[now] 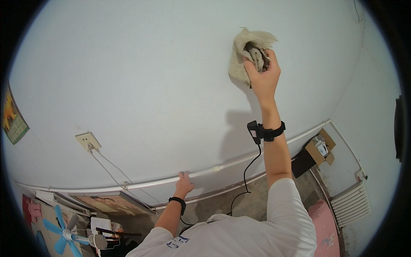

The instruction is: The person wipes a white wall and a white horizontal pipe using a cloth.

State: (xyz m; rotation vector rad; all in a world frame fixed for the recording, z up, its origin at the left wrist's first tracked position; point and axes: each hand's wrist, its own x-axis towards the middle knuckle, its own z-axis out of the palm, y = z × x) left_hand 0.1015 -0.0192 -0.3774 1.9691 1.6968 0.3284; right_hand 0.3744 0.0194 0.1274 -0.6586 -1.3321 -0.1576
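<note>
My right hand (263, 72) grips a bunched beige cloth (239, 62), whose spread part lies against the white wall (154, 90) high up. A black strap with a small device and a cable circles the right forearm. Lower down, my left hand (184, 184) rests with its fingers over a white pipe (202, 172) that runs along the wall. A black band sits on the left wrist. The undersides of the left fingers are hidden.
At left, a socket (88, 141) has cords plugged in. Below are a blue-bladed fan (67, 234) and a leaning picture (110, 204). Right of me stand an open cardboard box (316, 154), a radiator (351, 204) and pink fabric (324, 228). A calendar (14, 122) hangs far left.
</note>
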